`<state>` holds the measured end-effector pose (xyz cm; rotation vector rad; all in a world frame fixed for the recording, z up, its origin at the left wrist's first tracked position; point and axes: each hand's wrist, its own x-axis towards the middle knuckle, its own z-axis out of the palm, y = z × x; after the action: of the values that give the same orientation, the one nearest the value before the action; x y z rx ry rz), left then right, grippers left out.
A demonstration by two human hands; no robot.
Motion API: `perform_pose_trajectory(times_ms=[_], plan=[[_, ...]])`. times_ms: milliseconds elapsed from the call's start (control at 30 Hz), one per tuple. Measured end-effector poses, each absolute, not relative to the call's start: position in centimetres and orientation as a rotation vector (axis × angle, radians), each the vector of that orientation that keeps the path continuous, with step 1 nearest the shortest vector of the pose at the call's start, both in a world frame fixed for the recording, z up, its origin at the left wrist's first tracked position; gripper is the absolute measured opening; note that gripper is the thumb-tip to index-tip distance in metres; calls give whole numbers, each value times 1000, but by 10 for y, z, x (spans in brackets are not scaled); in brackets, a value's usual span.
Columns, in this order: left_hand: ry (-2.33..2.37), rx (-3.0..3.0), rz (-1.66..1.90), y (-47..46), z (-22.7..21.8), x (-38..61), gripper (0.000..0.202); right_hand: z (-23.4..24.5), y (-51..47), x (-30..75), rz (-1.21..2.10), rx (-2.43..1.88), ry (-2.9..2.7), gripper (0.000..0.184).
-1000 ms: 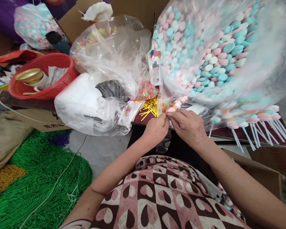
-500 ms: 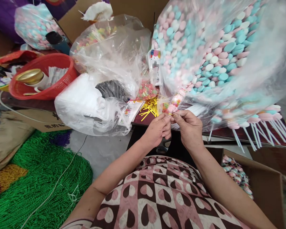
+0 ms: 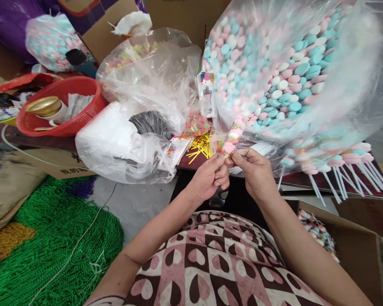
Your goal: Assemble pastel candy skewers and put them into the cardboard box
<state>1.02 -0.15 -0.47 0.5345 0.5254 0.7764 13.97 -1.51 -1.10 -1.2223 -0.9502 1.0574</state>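
Observation:
A wrapped marshmallow skewer (image 3: 234, 135), pink, white and orange in a printed clear bag, tilts up and to the right above the table's front edge. At its lower end my left hand (image 3: 210, 177) is closed, thumb and finger pinching the neck of the bag. My right hand (image 3: 254, 170) pinches the same spot from the other side. A bit of gold twist tie shows between the fingertips; the rest of it is hidden. Just left lies a pile of loose gold twist ties (image 3: 200, 148), with gummy candies (image 3: 195, 123) behind it.
A big clear bag of marshmallows (image 3: 287, 85) fills the back right. Bare marshmallow sticks (image 3: 344, 163) overhang the table's right edge, above an open carton (image 3: 354, 242). To the left are a white plastic bag (image 3: 105, 136), a red basket (image 3: 92, 95) and green strands (image 3: 67, 229).
Both hands stay at the bag's neck, with small finger movements. The skewer stands slightly more upright, and the whole view has shifted a little.

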Motion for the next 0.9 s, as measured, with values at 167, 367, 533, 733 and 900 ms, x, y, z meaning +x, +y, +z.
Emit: perform_pose_trajectory(times_ms=[167, 367, 533, 733, 900], plan=[[591, 503, 751, 3, -1, 7, 20, -6, -25, 151, 618, -1427, -1458, 19], [636, 451, 700, 5, 5, 7, 22, -17, -24, 157, -161, -1381, -1989, 33], [685, 427, 677, 5, 10, 8, 23, -18, -13, 163, -376, -1291, -2054, 22], [713, 485, 688, 3, 11, 10, 22, -7, -7, 167, -301, -1303, -2125, 12], [761, 759, 806, -1, 1, 12, 23, -4, -7, 157, -41, -1411, -1877, 13]])
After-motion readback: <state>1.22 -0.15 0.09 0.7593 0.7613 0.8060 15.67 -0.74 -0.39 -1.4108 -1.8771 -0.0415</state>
